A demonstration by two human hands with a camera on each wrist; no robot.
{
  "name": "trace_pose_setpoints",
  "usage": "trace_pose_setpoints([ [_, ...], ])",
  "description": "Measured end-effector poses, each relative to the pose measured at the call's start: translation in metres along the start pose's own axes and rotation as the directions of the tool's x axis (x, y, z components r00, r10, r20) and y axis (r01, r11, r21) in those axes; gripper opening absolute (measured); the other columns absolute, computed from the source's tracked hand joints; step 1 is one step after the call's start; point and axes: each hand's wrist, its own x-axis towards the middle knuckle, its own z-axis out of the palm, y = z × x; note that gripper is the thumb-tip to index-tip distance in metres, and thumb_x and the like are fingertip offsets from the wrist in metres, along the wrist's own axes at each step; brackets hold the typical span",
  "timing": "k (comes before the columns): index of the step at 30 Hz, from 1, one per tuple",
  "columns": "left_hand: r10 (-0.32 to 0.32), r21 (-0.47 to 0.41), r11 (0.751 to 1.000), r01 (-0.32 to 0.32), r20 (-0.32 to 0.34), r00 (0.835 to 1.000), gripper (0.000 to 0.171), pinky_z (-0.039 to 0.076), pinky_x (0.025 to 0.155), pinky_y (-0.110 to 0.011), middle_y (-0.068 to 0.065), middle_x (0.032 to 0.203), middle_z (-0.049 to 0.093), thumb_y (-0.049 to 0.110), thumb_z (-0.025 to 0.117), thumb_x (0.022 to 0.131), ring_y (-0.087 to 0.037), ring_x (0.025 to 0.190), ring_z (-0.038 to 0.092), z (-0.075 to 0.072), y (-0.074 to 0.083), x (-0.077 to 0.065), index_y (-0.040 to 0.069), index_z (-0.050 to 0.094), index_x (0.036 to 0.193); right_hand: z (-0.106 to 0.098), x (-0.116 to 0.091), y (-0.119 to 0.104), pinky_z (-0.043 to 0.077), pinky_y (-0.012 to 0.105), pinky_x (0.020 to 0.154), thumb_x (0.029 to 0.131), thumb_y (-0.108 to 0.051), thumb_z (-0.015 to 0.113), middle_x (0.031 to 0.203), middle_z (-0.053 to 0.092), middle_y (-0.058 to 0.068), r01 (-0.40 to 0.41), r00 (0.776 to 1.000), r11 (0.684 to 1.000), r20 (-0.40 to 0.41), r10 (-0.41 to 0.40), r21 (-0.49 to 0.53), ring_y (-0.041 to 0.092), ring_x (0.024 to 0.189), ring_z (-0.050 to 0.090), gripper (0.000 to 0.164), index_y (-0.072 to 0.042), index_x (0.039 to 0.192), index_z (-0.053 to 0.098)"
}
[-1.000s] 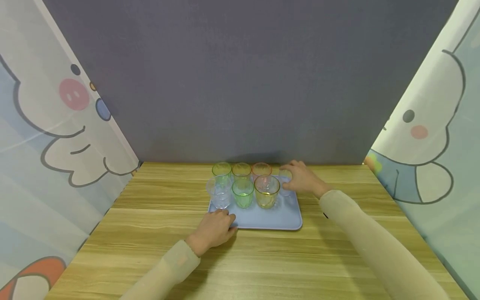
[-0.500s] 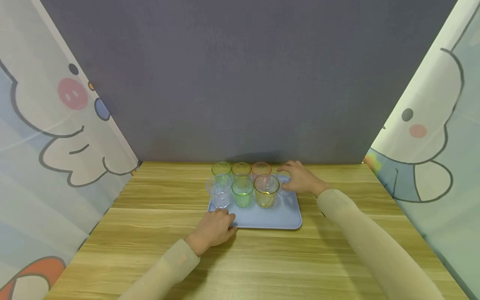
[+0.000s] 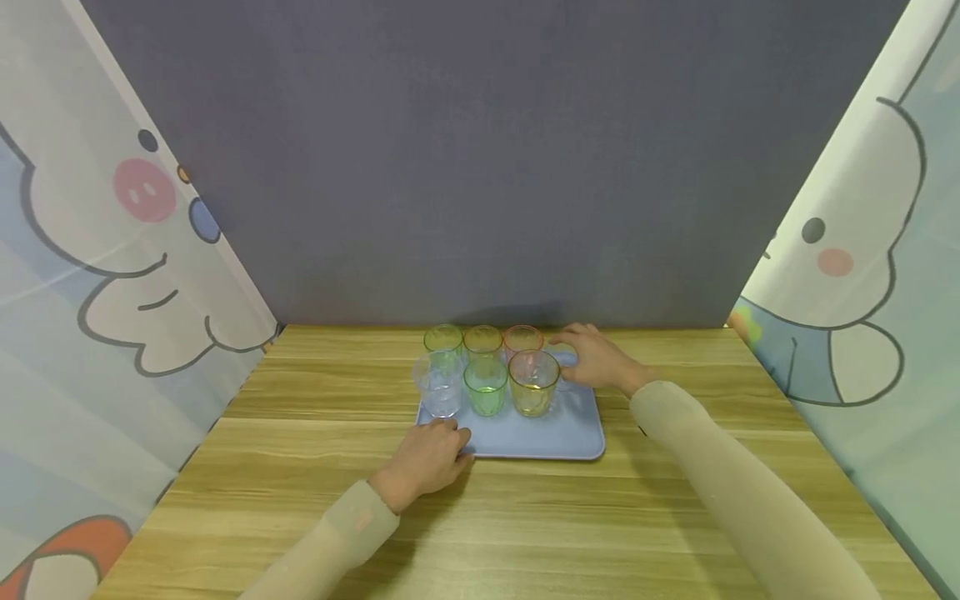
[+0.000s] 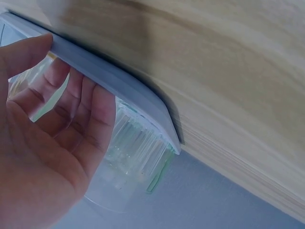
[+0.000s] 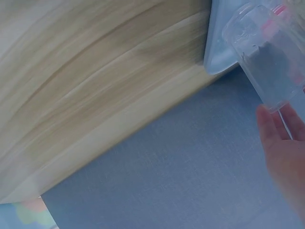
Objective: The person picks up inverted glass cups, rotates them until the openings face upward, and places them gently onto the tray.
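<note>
My left hand (image 3: 427, 457) grips the front-left rim of a light blue tray (image 3: 525, 440); in the left wrist view its thumb lies outside the rim and the fingers inside. At the tray's back right, my right hand (image 3: 600, 360) holds a clear cup (image 5: 267, 57) by its rim, beside a red-rimmed cup (image 3: 522, 340). That clear cup is mostly hidden behind the fingers in the head view. In the front row stand another clear cup (image 3: 441, 387), a green cup (image 3: 486, 387) and a yellow cup (image 3: 534, 387).
Behind them are a green-rimmed cup (image 3: 443, 339) and an amber-rimmed cup (image 3: 482, 339). A wooden table (image 3: 360, 367) bears the tray, with a dark grey panel (image 3: 495, 167) along its back edge. Curtains with cartoon figures (image 3: 840, 333) hang at both sides.
My right hand has shifted slightly left with the clear cup, closer to the red-rimmed cup. The left hand and the tray stay put.
</note>
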Motion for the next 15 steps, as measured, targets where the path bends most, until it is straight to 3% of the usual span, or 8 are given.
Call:
trace_pose_setpoints([
  [6,-0.010,-0.052,0.999,0.010,0.013,1.000,0.027,0.043,0.049,-0.029,0.004,0.071,0.049,0.026,0.077,0.091,-0.016,0.066,0.056,-0.003,-0.002,-0.002,0.016,0.057,0.076,-0.002,-0.006,-0.002,0.037,0.062,0.108,0.083,-0.016,0.074,0.144,0.048,0.022,-0.024,1.000,0.995,-0.005,0.025,0.093,0.043,0.134,0.039,0.060,-0.002,0.139,0.059],
  [11,-0.006,-0.118,0.993,0.005,-0.009,1.000,0.028,0.041,0.051,-0.027,0.006,0.071,0.047,0.021,0.076,0.091,-0.012,0.065,0.051,-0.006,-0.004,-0.003,0.017,0.055,0.074,-0.012,-0.013,-0.005,0.034,0.066,0.109,0.087,-0.014,0.073,0.146,0.045,0.023,-0.062,0.997,0.982,-0.040,0.070,0.180,0.046,0.138,0.035,0.058,-0.001,0.141,0.056],
  [15,-0.025,-0.149,0.989,0.018,-0.045,0.999,0.022,0.043,0.057,-0.026,0.007,0.075,0.050,0.020,0.076,0.091,-0.012,0.068,0.051,-0.007,-0.005,-0.004,0.017,0.059,0.078,-0.019,-0.022,-0.006,0.034,0.066,0.109,0.092,-0.014,0.068,0.147,0.044,0.025,-0.099,0.991,0.978,-0.075,0.114,0.183,0.046,0.137,0.039,0.054,-0.001,0.142,0.054],
])
